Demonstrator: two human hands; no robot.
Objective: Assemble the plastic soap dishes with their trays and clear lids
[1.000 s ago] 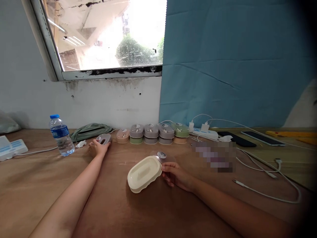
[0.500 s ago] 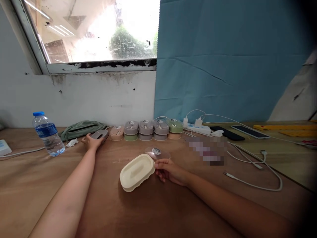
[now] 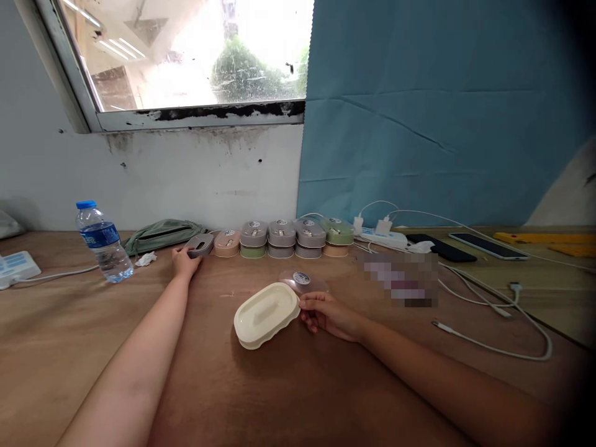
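Observation:
Out at the back left, my left hand has its fingers around the near left end of a grey oval box with a dark slot in its top. This box stands at the left end of a row, beside a pink lidded oval box. My right hand pinches the right end of a cream oval soap dish, which is tilted with its hollow face towards me. Behind the dish, a clear plastic lid with a round label lies on the table, partly covered by the dish and hand.
Lidded oval boxes in grey and green stand stacked along the wall. A water bottle, crumpled tissue and green pouch are on the left. Right: a power strip, phones and white cables.
My left hand has brought the grey box slightly right, closer to the pink one. The whole view has shifted a little. My right hand keeps hold of the cream soap dish.

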